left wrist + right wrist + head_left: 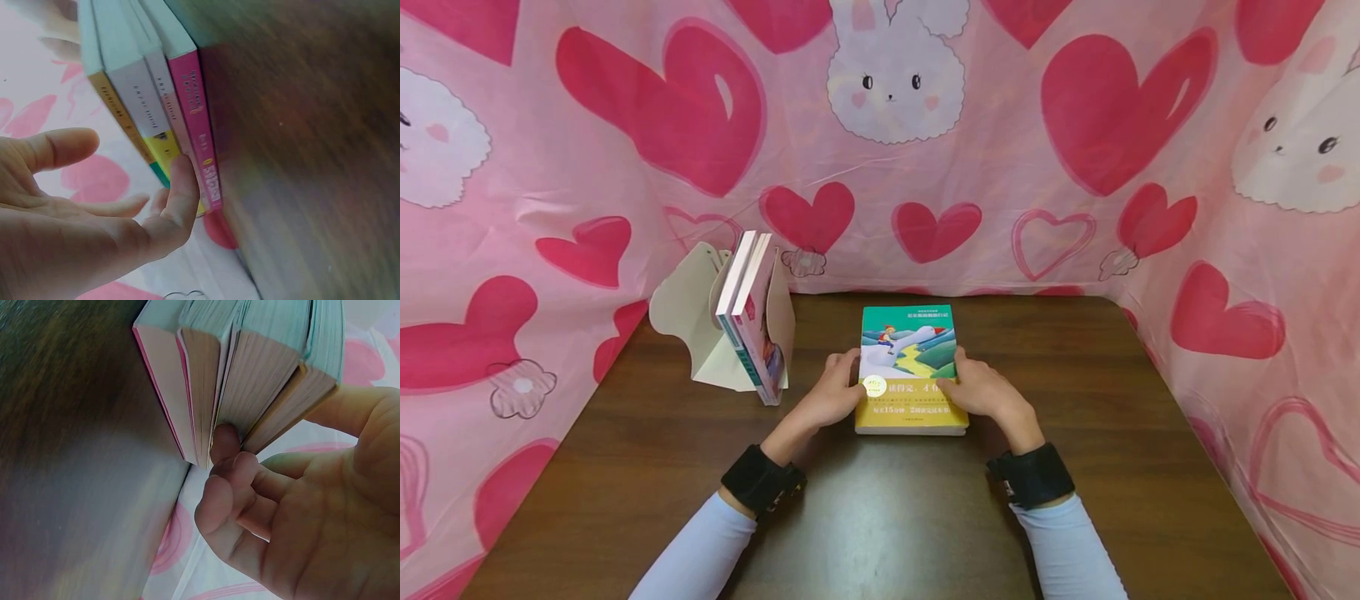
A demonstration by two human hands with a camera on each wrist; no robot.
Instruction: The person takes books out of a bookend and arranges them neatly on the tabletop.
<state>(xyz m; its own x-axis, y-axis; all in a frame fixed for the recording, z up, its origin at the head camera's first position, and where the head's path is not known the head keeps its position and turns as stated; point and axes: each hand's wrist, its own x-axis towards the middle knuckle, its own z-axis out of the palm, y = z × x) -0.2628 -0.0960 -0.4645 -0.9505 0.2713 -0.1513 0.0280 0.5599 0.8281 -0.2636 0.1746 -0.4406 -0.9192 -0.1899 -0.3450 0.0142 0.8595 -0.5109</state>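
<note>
A stack of several books [913,367] lies on the table, the top one with a green and yellow cover showing a child on a goose. My left hand [833,390] is at the stack's left side. In the left wrist view its bent fingers touch the spines [197,119], low on the stack, with the thumb held off to the side. On the right side, my right hand [988,390] grips the stack, its thumb over the top cover. The right wrist view shows its curled fingertips at the page edges [253,381].
To the left on the wooden table [1075,533] stands a cream book stand [688,312] with a few upright books [748,325] in it. Pink cloth [865,167] printed with hearts and rabbits hangs behind the table and along both sides.
</note>
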